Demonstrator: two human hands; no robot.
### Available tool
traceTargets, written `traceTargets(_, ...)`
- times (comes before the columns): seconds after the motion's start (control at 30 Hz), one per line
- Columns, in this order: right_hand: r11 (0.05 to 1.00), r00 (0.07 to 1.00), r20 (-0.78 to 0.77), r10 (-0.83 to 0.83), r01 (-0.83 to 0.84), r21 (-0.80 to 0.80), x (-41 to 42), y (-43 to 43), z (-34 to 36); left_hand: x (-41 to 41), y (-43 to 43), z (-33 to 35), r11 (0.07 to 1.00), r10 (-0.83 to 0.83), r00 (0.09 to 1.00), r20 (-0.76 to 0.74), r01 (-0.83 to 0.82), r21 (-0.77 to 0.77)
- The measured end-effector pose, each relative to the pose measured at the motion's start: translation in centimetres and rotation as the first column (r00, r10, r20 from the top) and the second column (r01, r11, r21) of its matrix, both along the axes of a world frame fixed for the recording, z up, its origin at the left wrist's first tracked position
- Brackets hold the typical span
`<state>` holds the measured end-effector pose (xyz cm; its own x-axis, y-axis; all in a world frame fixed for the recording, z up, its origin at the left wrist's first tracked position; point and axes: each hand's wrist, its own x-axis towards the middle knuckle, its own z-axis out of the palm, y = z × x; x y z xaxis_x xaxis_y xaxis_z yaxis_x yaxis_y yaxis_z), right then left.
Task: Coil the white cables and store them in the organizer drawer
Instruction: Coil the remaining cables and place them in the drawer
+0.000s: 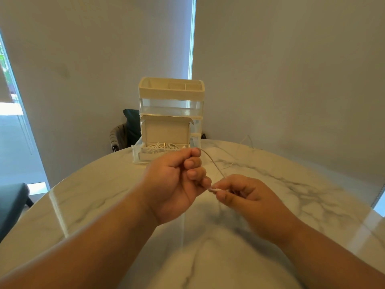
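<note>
A thin white cable (212, 161) arcs between my two hands above the marble table (312, 184). My left hand (175, 182) is curled and grips the cable near its fingertips. My right hand (239, 192) pinches the cable's white plug end between thumb and fingers. The rest of the cable trails away over the table to the back right. Behind my hands stands the cream organizer (171, 113), its bottom drawer (137, 157) pulled open with coiled white cables (160, 147) inside.
A dark chair with a grey cloth (125, 132) stands behind the table by the organizer. Another dark seat (10, 201) is at the left edge. Roller blinds cover the windows behind.
</note>
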<state>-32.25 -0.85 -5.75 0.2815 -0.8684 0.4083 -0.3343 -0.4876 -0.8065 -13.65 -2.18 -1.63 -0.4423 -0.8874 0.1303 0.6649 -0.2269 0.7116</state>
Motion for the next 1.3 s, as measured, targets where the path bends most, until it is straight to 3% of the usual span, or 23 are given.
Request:
traceTargets(0.07, 0.995, 0.973, 0.232, -0.008, -0.015, 0.098, -0.1, -0.1, -0.1, 0.4, -0.2, 0.3, 1.0, 0.016, 0.998, -0.066, -0.015, 0.012)
traceTargets(0.13, 0.983, 0.944, 0.31, -0.111, 0.059, 0.173, 0.0, -0.3, 0.0, 0.8, -0.3, 0.6, 0.999, 0.033, 0.994, -0.104, -0.03, 0.03)
traceTargets(0.17, 0.98, 0.956, 0.257, -0.144, 0.101, 0.172, 0.1, -0.4, 0.0, 0.8, -0.3, 0.6, 0.999, 0.039, 0.993, -0.114, -0.034, 0.041)
traceTargets(0.27, 0.981, 0.976, -0.187, -0.114, 0.139, 0.131, 0.6, -0.3, -0.6, 0.6, -0.4, 0.3, 0.995, 0.084, 0.989, -0.124, -0.077, 0.061)
traceTargets(0.43, 0.991, 0.916, -0.4, 0.021, 0.034, 0.13, 2.1, 0.7, -0.2, 0.8, -1.6, -0.4, 0.98, 0.19, 0.98, -0.057, -0.186, 0.067)
traceTargets(0.6, 0.99, 0.916, -0.401, -0.006, 0.061, 0.124, 2.1, 1.2, -0.1, 0.6, -1.8, -0.8, 0.966, 0.252, 0.967, 0.028, -0.253, 0.059)
traceTargets(0.77, 0.993, 0.857, -0.516, 0.008, 0.052, 0.102, 2.2, 1.2, 0.0, 0.4, -1.6, -1.0, 0.956, 0.279, 0.956, 0.086, -0.285, 0.074)
traceTargets(1.1, 0.999, 0.858, -0.514, -0.013, 0.034, 0.031, 2.1, 1.2, 0.0, 0.8, -2.1, -1.3, 0.922, 0.364, 0.907, 0.211, -0.383, 0.055)
traceTargets(1.3, 0.994, 0.848, -0.519, -0.107, 0.104, -0.034, 2.2, 1.1, 0.2, 0.5, -2.2, -1.4, 0.893, 0.436, 0.864, 0.253, -0.451, 0.001)
